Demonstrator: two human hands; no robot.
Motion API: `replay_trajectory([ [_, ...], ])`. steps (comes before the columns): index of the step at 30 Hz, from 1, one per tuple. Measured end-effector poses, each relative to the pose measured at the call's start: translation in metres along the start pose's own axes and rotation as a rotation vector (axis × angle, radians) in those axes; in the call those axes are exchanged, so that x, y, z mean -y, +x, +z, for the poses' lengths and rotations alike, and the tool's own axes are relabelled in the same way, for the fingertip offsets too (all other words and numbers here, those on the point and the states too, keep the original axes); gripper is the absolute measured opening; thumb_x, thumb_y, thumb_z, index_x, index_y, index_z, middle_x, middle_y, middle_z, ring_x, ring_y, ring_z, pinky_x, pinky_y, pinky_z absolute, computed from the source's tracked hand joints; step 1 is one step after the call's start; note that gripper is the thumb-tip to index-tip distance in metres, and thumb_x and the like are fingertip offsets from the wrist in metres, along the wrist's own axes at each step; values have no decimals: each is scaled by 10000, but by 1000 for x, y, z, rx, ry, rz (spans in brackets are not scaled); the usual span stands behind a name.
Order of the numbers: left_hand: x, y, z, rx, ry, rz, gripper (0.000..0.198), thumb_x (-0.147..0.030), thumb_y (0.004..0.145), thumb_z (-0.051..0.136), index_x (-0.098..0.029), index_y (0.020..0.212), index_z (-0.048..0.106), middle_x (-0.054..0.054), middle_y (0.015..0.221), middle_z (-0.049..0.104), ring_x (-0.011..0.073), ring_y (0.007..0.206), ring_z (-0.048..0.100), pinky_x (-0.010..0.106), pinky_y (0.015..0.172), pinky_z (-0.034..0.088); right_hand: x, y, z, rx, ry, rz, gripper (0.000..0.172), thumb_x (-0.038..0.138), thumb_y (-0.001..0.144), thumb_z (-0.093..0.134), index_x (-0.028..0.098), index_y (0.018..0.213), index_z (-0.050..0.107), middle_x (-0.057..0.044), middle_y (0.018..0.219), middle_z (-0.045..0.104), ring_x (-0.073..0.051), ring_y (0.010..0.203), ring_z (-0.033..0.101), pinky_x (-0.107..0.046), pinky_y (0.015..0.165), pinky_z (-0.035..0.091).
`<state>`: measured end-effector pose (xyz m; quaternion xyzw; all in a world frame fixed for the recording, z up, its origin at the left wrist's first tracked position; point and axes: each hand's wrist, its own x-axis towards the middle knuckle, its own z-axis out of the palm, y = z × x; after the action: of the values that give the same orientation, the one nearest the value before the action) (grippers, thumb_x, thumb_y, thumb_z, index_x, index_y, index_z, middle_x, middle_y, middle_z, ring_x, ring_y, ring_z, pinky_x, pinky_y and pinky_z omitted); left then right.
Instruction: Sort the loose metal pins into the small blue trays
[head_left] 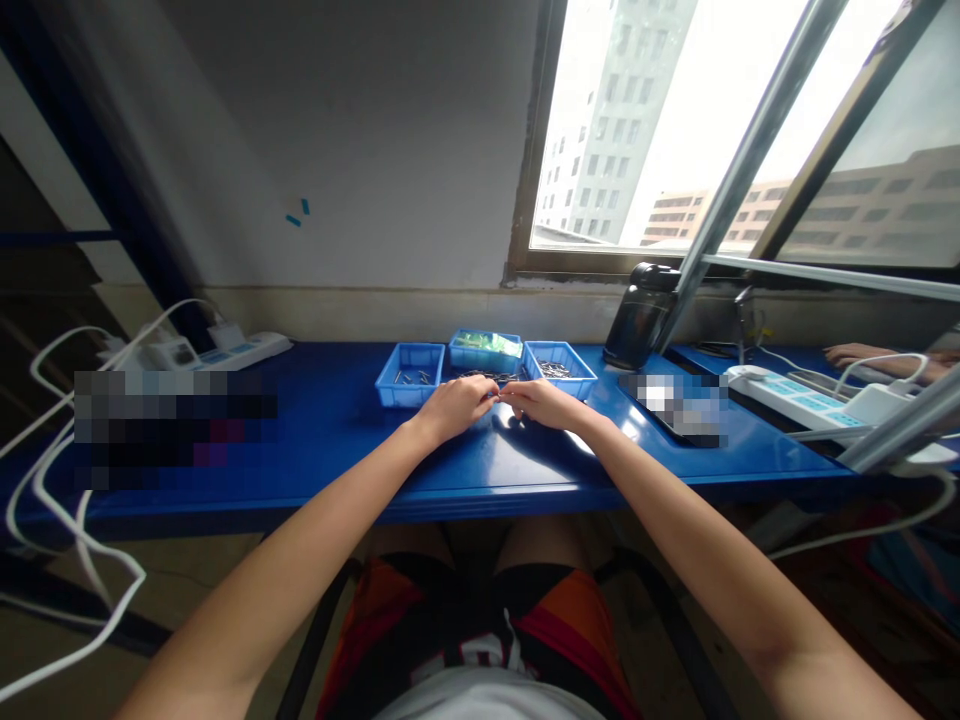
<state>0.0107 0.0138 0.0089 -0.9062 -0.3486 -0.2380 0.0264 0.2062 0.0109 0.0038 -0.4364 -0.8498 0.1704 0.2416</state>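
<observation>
My left hand (461, 405) and my right hand (541, 400) meet fingertip to fingertip just above the blue table (315, 450). Both have their fingers pinched together; whatever they hold is too small to make out. Left of them stands a blue bin (405, 396) with a few small dark metal pieces in it. A second blue bin (576, 388), on the right, contains many such pieces. Behind my hands, a third blue bin (461, 361) has a shiny green packet (487, 347) in it. More dark small pieces (487, 378) lie between the bins, partly covered by my fingers.
A black bottle (637, 318) stands at the back right, near a phone-like flat object (675, 408), partly blurred out. White power strips (795, 400) with cables lie at both sides. A metal post (739, 170) rises on the right; beyond it shows another person's hand (855, 356).
</observation>
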Motion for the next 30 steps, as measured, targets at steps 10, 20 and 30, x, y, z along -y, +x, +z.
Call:
replay_trajectory([
  [10, -11, -1, -9, 41, -94, 15, 91, -199, 749, 497, -181, 823, 547, 27, 809, 610, 152, 756, 593, 231, 691, 456, -2, 1, 1, -18, -90, 29, 268, 383, 818, 491, 180, 925, 630, -1, 620, 623, -101, 550, 532, -206, 564, 388],
  [20, -4, -1, -3, 77, -53, -49, 133, -276, 818, 459, -199, 850, 563, 23, 801, 647, 167, 735, 612, 244, 670, 448, -5, 1, 0, -29, -76, 10, 236, 191, 770, 462, 169, 946, 618, 17, 597, 606, -87, 537, 516, -189, 550, 378],
  [30, 0, 1, 0, 103, -47, -48, 173, -267, 855, 432, -178, 847, 580, 49, 838, 645, 172, 794, 608, 240, 696, 450, 0, 0, 0, -6, -47, 4, 230, 311, 826, 460, 161, 859, 631, -10, 619, 631, -98, 555, 533, -200, 562, 380],
])
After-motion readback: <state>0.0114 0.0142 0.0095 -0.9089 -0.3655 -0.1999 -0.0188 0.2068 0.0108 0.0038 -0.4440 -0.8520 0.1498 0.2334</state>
